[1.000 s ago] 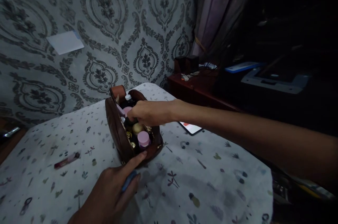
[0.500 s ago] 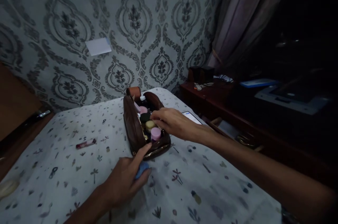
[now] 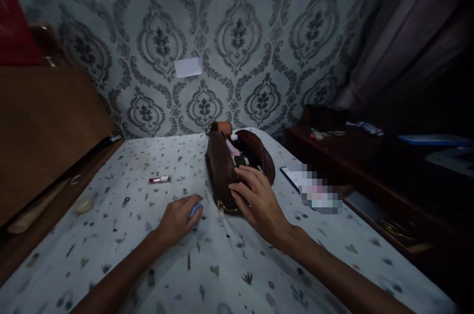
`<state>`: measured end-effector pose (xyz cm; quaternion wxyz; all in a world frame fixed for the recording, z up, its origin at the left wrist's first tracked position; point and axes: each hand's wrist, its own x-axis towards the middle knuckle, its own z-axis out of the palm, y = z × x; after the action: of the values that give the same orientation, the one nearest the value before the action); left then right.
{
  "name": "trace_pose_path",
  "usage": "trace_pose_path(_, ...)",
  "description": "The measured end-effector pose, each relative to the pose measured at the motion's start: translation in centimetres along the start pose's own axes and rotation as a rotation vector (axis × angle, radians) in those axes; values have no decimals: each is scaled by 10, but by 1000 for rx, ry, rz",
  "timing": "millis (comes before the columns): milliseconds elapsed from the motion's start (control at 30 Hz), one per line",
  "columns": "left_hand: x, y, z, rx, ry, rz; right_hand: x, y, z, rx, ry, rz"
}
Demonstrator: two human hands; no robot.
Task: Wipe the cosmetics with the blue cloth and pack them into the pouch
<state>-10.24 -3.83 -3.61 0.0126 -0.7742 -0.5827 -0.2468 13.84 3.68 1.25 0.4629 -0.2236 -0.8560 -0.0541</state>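
A brown leather pouch [image 3: 222, 166] stands open on the printed bedsheet [image 3: 207, 264], with small bottles and jars showing in its far end. My right hand [image 3: 255, 198] lies over the pouch's near end, fingers curled on its open top and covering what is inside there. My left hand [image 3: 179, 217] rests on the sheet just left of the pouch, fingers closed round a small blue thing [image 3: 195, 209].
A small red-capped tube [image 3: 159, 179] lies on the sheet to the left. A phone [image 3: 292, 176] lies right of the pouch. A wooden headboard [image 3: 48, 126] runs along the left; a dark wooden cabinet [image 3: 333, 146] with clutter stands at the right. Patterned wall behind.
My right hand has drawn back from the middle of the pouch to its near end. My left hand has come off the pouch. The view has turned left.
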Motion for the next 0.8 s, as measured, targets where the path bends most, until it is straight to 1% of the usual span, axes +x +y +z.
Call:
trace_pose_path(67,-5,-13,3,30,19,-38,-6,-8,8,-49,32,2)
trace_pose_path(167,-11,-27,6,54,44,-62,-13,-23,16,-88,42,-26)
trace_pose_path(233,-13,-35,9,69,73,-74,-18,-35,23,-61,22,-70)
trace_pose_path(300,-13,-42,13,85,100,-90,-23,-47,34,3,-29,-106)
trace_pose_path(367,-13,-47,17,112,103,-96,-25,-57,50,88,-108,-38)
trace_pose_path(467,-13,-53,17,170,59,-101,-21,-70,79,275,-191,129)
trace_pose_path(567,-16,-57,11,239,21,-159,-10,-79,113,438,-273,409)
trace_pose_path(633,-19,-61,5,274,-12,-207,-4,-83,133,499,-318,617)
trace_pose_path(667,-20,-64,2,284,-29,-226,-3,-84,141,506,-316,695)
trace_pose_path(700,-20,-66,0,292,-39,-243,-2,-85,147,504,-301,729)
trace_pose_path(800,-20,-76,-3,312,-43,-266,-4,-87,154,519,-299,668)
